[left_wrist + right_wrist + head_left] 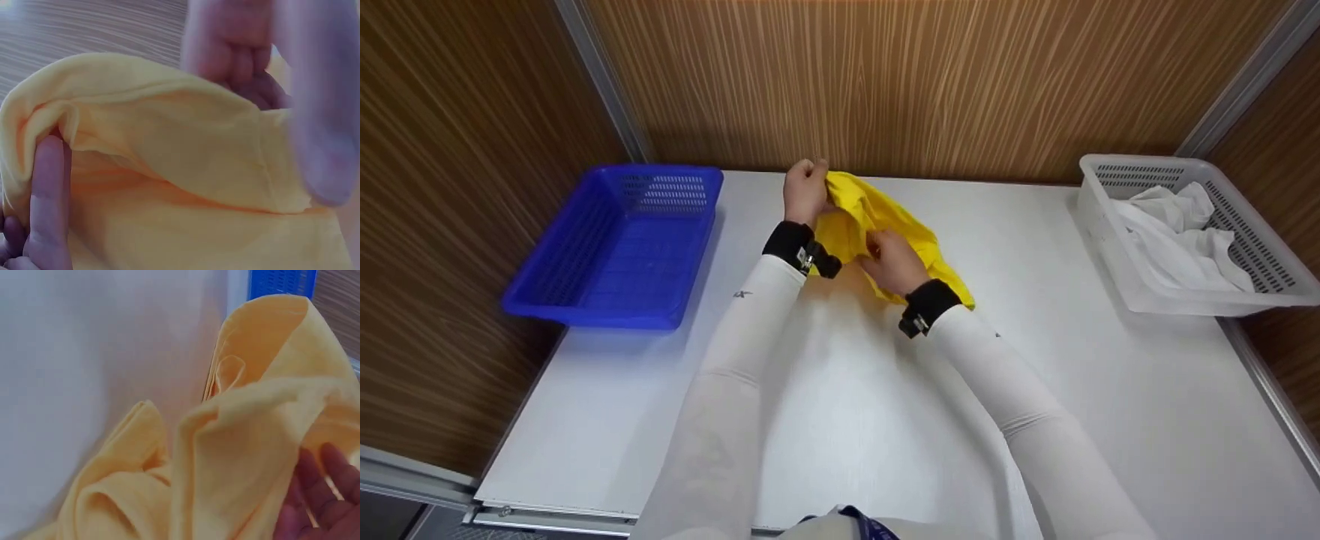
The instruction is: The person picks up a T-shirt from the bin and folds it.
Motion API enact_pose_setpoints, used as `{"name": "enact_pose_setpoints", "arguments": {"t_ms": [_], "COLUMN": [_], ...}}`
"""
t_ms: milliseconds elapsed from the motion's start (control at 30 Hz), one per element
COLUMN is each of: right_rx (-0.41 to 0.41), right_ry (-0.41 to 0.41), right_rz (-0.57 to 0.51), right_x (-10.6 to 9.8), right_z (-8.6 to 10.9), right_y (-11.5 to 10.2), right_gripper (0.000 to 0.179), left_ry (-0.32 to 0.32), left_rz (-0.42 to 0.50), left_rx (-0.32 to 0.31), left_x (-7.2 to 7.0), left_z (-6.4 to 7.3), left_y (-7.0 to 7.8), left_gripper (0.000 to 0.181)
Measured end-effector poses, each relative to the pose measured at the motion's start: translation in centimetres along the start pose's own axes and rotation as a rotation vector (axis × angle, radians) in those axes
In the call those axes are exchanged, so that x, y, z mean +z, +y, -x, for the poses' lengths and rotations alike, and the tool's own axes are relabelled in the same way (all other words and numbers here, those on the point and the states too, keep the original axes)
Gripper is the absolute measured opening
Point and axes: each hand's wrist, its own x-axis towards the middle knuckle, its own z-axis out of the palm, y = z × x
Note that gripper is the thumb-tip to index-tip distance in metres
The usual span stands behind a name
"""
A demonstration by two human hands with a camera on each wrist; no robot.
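Note:
A rumpled yellow garment (851, 199) with stitched hems lies partly lifted above the table. My left hand (805, 193) grips its upper left edge; in the left wrist view the thumb (329, 152) lies over the yellow garment (180, 135). At its middle, my right hand (896, 264) holds the fabric between thumb and fingers. One finger of the right hand (50, 197) reaches into a fold of the opening. From the right wrist, the right hand (323, 500) appears at the garment's raised fabric (242, 444), its grip partly hidden by folds.
A blue plastic basket (515, 304) stands at the left of the white table (840, 420). On the right is a white basket (1147, 296) with white cloths (1181, 240) inside. Wood-grain panels (885, 90) enclose the back and sides.

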Motion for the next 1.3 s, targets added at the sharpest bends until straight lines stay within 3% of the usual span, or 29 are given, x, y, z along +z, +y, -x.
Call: {"name": "enact_pose_setpoints", "arguments": {"t_ms": [100, 167, 233, 300, 367, 433, 500, 533, 633, 700, 767, 833, 933, 1067, 1167, 1300], "right_rx": [0.048, 0.072, 0.067, 0.054, 0.045, 0.022, 0.003, -0.007, -0.045, -0.050, -0.045, -0.023, 0.016, -0.004, -0.016, 0.017], "right_ry": [0.065, 0.138, 0.199, 0.224, 0.208, 0.182, 0.126, 0.090, -0.031, -0.087, -0.096, -0.050, 0.105, 0.367, 0.570, 0.827], "right_rz": [-0.049, -0.150, -0.266, -0.369, -0.468, -0.553, -0.625, -0.652, -0.619, -0.503, -0.369, -0.230, -0.026, 0.233, 0.306, 0.285], "right_x": [-0.6, -1.6, -2.8, -4.0, -5.1, -5.9, -6.6, -6.9, -8.1, -9.5, -11.4, -13.6, -16.3, -18.9, -20.5, -22.6], "right_z": [-0.2, -0.2, -0.2, -0.2, -0.2, -0.2, 0.0, 0.2, 0.9, 1.4, 1.7, 2.0, 2.6, 3.3, 3.7, 5.1], "right_y": [-0.1, -0.3, -0.8, -1.7, -2.7, -3.6, -4.6, -5.0, -6.0, -6.2, -6.1, -5.8, -5.6, -5.8, -6.0, -6.6], "right_gripper": [0.018, 0.018, 0.017, 0.018, 0.020, 0.023, 0.025, 0.025, 0.024, 0.025, 0.024, 0.022, 0.025, 0.028, 0.028, 0.026], "left_ry": [0.037, 0.077, 0.068, -0.027, -0.203, -0.373, -0.464, -0.469, -0.351, -0.245, -0.151, -0.073, 0.036, 0.149, 0.218, 0.271], "left_rz": [-0.004, -0.006, -0.009, -0.057, -0.155, -0.298, -0.439, -0.489, -0.558, -0.544, -0.498, -0.462, -0.442, -0.421, -0.365, -0.207], "left_rx": [0.009, 0.010, -0.007, -0.015, -0.005, 0.048, 0.112, 0.136, 0.157, 0.155, 0.132, 0.128, 0.143, 0.245, 0.323, 0.379], "left_x": [-0.1, -0.3, -0.3, 0.0, 0.4, 0.9, 1.3, 1.4, 1.5, 0.9, -0.1, -1.7, -4.0, -6.3, -7.6, -9.2], "left_z": [-0.1, -0.2, -0.1, 0.1, 0.4, 0.7, 1.0, 1.1, 1.2, 0.8, 0.3, -0.3, -1.0, -1.3, -1.1, -0.3], "left_y": [-0.1, -0.4, -0.7, -1.2, -1.7, -2.4, -3.0, -3.3, -3.7, -3.5, -2.7, -1.7, 0.1, 2.5, 4.4, 6.6], "left_gripper": [0.038, 0.034, 0.026, 0.026, 0.062, 0.093, 0.104, 0.100, 0.063, 0.042, 0.038, 0.035, 0.031, 0.028, 0.024, 0.021]}}
